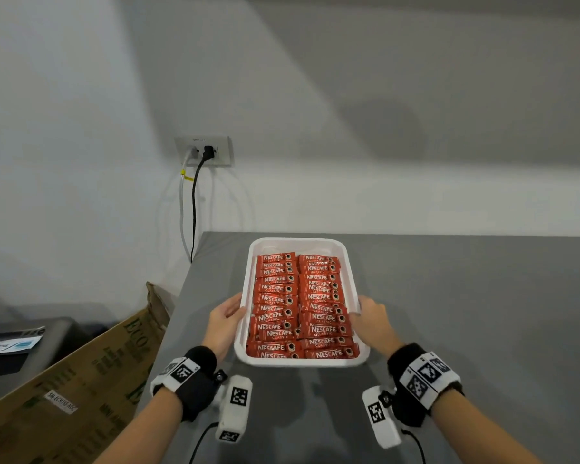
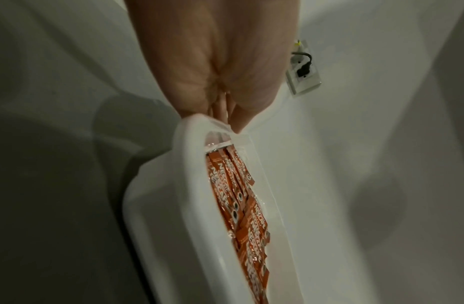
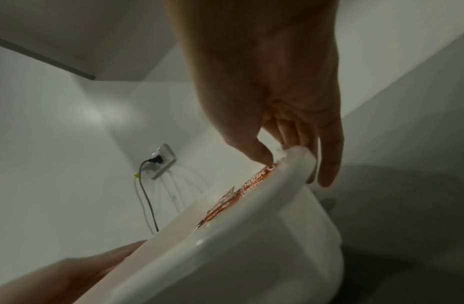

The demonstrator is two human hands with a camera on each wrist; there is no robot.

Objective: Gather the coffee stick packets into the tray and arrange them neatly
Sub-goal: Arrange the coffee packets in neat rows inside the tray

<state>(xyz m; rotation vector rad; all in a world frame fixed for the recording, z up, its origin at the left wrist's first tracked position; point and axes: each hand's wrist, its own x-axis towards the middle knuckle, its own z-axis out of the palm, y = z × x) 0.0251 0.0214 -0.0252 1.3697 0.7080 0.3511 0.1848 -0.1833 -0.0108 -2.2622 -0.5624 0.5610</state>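
Observation:
A white tray (image 1: 298, 244) sits on the grey table, filled with red coffee stick packets (image 1: 302, 306) laid in two neat columns. My left hand (image 1: 226, 318) grips the tray's left rim and my right hand (image 1: 370, 314) grips the right rim. In the left wrist view the left hand (image 2: 220, 111) pinches the tray rim (image 2: 189, 185) with the packets (image 2: 238, 197) beside it. The right wrist view shows my right hand (image 3: 285, 152) with its thumb over the rim (image 3: 254, 207) above a packet (image 3: 257, 179) and its fingers down the outside.
The grey table (image 1: 466, 313) ends at its left edge, with an open cardboard box (image 1: 91, 370) below it. A wall socket (image 1: 204, 151) with cables hangs on the white wall behind. The wall stands just past the table's far edge.

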